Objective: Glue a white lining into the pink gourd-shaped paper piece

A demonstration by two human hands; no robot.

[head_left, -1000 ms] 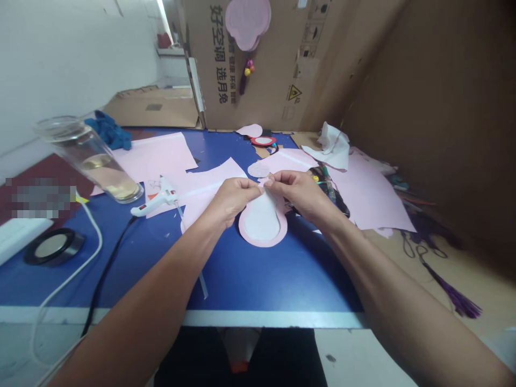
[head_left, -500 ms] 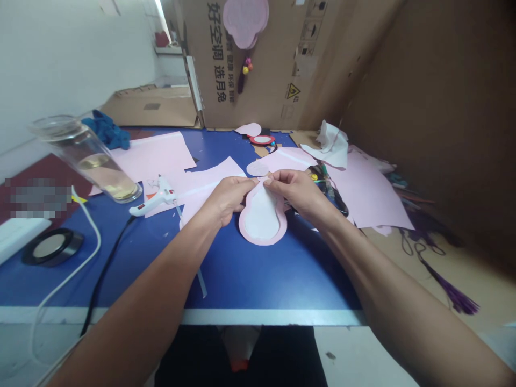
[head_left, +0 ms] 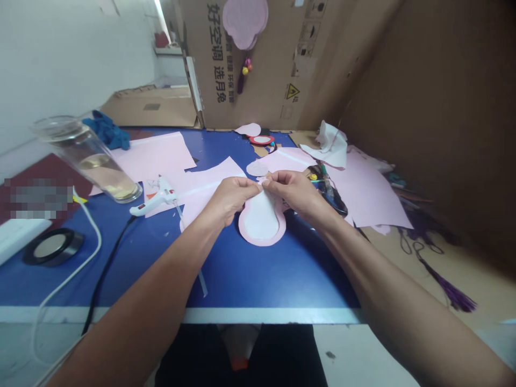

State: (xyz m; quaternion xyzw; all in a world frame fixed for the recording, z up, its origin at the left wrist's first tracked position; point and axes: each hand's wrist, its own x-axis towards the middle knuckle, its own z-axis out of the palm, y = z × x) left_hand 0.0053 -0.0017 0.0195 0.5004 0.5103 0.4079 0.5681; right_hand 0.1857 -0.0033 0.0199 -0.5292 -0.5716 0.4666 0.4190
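Between my hands is a pink gourd-shaped paper cutout (head_left: 281,232) with a smaller white piece (head_left: 261,217) lying on its face. My left hand (head_left: 234,196) pinches the narrow upper part from the left. From the right, my right hand (head_left: 292,188) pinches the same part, its fingertips nearly touching the left ones. The rounded lower end hangs toward me over the blue table. What exactly lies under the fingertips is hidden. Just beyond the fingers rests a small pale oval piece (head_left: 257,169).
A white glue gun (head_left: 157,198) lies left of my hands, near a tilted-looking glass jar (head_left: 97,166) and a black tape roll (head_left: 52,247). Pink sheets (head_left: 366,188) spread right and left. Purple tassels (head_left: 451,287) lie at right. Cardboard (head_left: 266,102) stands behind.
My left fingertips have shifted slightly right, closer to the right ones at the cutout's upper part. The cutout has barely moved.
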